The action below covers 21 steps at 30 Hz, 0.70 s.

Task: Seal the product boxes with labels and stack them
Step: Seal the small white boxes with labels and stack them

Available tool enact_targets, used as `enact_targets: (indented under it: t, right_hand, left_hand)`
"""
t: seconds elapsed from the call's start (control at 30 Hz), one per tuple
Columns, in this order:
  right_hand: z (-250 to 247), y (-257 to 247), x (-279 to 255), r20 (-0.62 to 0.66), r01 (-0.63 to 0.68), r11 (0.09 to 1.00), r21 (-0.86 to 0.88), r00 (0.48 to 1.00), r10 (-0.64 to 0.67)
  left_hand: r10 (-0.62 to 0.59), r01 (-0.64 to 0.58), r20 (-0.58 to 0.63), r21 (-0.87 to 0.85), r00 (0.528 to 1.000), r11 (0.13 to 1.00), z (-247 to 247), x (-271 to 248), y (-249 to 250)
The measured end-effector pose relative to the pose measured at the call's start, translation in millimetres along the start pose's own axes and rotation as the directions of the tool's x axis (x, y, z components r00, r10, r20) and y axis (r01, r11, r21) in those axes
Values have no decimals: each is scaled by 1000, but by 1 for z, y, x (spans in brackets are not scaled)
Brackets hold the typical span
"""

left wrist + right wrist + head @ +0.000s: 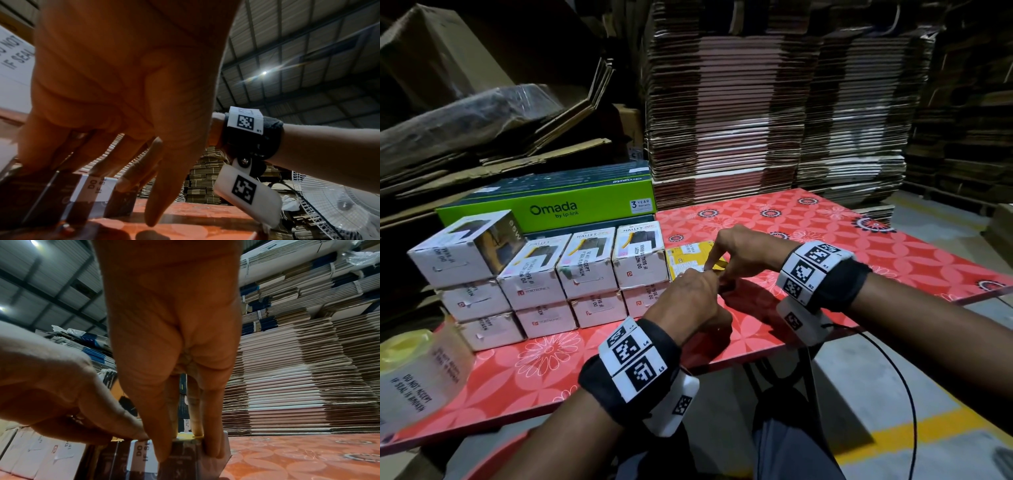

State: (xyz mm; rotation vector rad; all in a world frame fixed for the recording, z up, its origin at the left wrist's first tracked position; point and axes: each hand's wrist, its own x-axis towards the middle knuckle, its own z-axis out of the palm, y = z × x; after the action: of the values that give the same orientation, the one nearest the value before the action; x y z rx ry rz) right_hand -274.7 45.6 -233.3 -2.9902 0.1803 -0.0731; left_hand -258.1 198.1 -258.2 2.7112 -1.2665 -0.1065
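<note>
1. Head view: a small product box (690, 262) with a yellow top lies on the red patterned table (825, 240), just right of the stacked boxes (544, 277) and under both hands.
2. The left hand (688, 294) curls over the near left part of the box, fingertips pressing down on its top edge beside a white seal label (92, 188) that wraps from the top face onto the near side.
3. The right hand (743, 253) holds the box's right end: in the right wrist view the thumb lies on the near face and the fingers (213, 443) come down on the far side and corner, a pinch across the box's width.
4. Handling, as judged: the box (176, 456) is thin printed card, light and fairly stiff but easily dented at corners; its glossy dark face looks slippery. It is best held across opposite side walls, clear of the label.
5. The label looks thin and adhesive, so it needs smoothing from the edge outward to avoid creases.
6. Containers: none open. The stack stands three tiers high at the left and two toward the right, each front bearing a seal; one topmost left box sits skewed. Contents are not visible.
7. Behind the stack sits a long green carton (551, 205); a label roll (417, 373) lies at the near left corner.
</note>
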Motion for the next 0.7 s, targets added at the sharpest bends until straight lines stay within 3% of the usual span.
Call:
enact_targets:
  t: [0.47,0.7]
  right_hand:
    - [-3,2,-2,29,-19,1000,9,999,19]
    - [-9,11,-11,38,-2,1000,11,999,1]
  left_hand:
    - [-47,47,16,-44,999,998,-5,-1,-1]
    - [-16,4,-101,-115,995,993,-7,1,-5]
